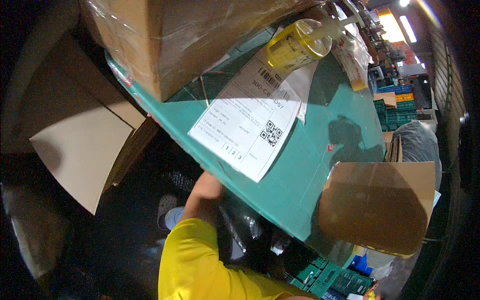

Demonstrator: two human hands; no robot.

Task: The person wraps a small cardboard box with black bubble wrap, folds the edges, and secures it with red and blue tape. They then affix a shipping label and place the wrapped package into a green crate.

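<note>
My left arm, in a yellow sleeve [192,255], reaches up to the near edge of a green table [305,170]. Its bare forearm [204,192] passes below that edge, so the hand and fingers are hidden. Just above, on the tabletop, lies a white printed sheet [237,135] with a barcode and a square code. A clear pump bottle [292,47] holding yellow liquid is at the sheet's far end. I cannot make out my right hand.
A large plastic-wrapped carton [170,45] occupies the table's far left. At the right sits a brown cardboard piece [377,205]. Flat cardboard [82,155] leans left of the table. Green crates [330,280] are low at right; more crates [397,115] are stacked beyond.
</note>
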